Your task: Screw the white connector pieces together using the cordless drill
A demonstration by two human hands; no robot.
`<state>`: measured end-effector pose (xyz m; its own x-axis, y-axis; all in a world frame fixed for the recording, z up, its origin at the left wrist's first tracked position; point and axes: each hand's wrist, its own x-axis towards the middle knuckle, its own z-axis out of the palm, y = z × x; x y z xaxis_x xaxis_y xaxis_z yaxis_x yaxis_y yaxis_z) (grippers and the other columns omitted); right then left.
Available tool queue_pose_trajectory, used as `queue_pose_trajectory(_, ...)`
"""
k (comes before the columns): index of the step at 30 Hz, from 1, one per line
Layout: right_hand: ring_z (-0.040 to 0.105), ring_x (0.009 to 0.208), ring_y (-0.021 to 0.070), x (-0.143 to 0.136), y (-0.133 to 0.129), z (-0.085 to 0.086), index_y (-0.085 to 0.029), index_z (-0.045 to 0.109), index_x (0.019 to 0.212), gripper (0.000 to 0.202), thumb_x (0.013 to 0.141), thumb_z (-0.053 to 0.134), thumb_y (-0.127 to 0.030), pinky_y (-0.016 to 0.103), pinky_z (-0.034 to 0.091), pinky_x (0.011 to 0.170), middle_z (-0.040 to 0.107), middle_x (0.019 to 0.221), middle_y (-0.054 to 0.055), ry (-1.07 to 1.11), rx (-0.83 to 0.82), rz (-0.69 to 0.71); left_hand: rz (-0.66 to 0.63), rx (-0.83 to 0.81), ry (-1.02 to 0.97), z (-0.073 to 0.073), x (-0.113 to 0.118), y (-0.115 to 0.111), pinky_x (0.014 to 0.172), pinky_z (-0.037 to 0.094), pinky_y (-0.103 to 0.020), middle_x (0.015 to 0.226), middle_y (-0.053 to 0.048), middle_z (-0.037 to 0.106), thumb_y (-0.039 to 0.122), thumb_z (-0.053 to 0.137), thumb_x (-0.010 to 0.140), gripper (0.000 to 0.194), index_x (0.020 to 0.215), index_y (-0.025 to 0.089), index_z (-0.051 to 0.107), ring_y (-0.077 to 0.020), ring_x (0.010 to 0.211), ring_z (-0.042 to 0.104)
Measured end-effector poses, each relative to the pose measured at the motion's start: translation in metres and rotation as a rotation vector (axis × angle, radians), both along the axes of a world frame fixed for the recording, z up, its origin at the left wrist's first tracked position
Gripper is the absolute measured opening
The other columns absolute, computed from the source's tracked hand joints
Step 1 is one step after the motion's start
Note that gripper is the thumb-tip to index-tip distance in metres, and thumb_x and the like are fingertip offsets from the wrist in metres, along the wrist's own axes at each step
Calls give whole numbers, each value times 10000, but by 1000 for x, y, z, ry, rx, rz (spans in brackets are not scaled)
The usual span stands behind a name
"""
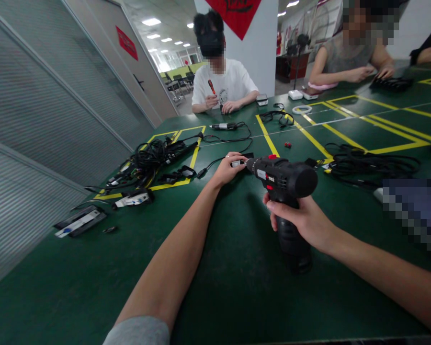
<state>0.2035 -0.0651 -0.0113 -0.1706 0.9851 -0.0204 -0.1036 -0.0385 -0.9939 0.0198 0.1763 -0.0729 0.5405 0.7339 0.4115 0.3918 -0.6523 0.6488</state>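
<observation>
Over a green table point(237, 292), the right hand point(314, 225) grips a drill point(285, 175), its tip at a black part point(249, 155) the left hand point(229, 169) clasps; work seems partway, unfinished.

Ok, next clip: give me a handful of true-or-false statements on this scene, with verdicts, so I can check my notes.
1. The right hand holds the drill. True.
2. The drill points away from the left hand. False: it points toward that hand.
3. A co-worker holds a screwdriver. True.
4. The tape on the table is blue. False: it is yellow.
5. The white ring lies on the table. True.
6. The small red part is in the left hand. False: it lies on the table.
</observation>
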Motion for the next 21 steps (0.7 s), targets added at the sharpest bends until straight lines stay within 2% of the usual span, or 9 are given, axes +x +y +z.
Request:
queue_pose_trajectory(4, 591, 604, 161, 0, 0, 0, -187, 607, 927, 227, 857, 682, -389, 331, 458, 607, 618, 726, 6, 10, 10, 12, 2, 6, -4, -1, 0, 0, 1119, 393, -372, 1189, -90, 607, 300, 645, 797, 286, 1048, 183, 716, -214, 1194, 548)
queue_pose_trajectory(8, 593, 594, 152, 0, 1, 0, -187, 609, 933, 209, 858, 682, -368, 322, 457, 600, 618, 744, 3, 21, 2, 18, 4, 13, -6, -2, 0, 1, 1121, 391, -379, 1175, -83, 615, 282, 643, 792, 278, 1046, 192, 713, -211, 1191, 548)
queue_pose_trajectory(16, 672, 663, 174, 0, 0, 5, -180, 605, 992, 304, 822, 721, -404, 333, 498, 648, 679, 974, 59, 47, -151, 31, 1, 25, -26, -5, 1, 4, 1105, 399, -377, 1148, -94, 610, 305, 655, 795, 275, 1031, 178, 719, -212, 1172, 547)
queue_pose_trajectory(18, 687, 673, 194, 0, -1, 7, -175, 596, 997, 329, 819, 720, -423, 348, 509, 665, 699, 941, 69, 62, -211, 51, -15, 35, -28, -4, 1, 4, 1095, 404, -377, 1131, -89, 618, 316, 656, 799, 281, 1036, 180, 721, -212, 1152, 554)
queue_pose_trajectory(21, 665, 618, 187, 1, -1, 9, -173, 586, 964, 305, 838, 696, -428, 331, 497, 649, 691, 729, 36, 56, -237, 108, -22, 39, -10, -3, 0, 4, 1091, 403, -378, 1122, -81, 629, 328, 650, 809, 285, 1049, 190, 719, -212, 1147, 554)
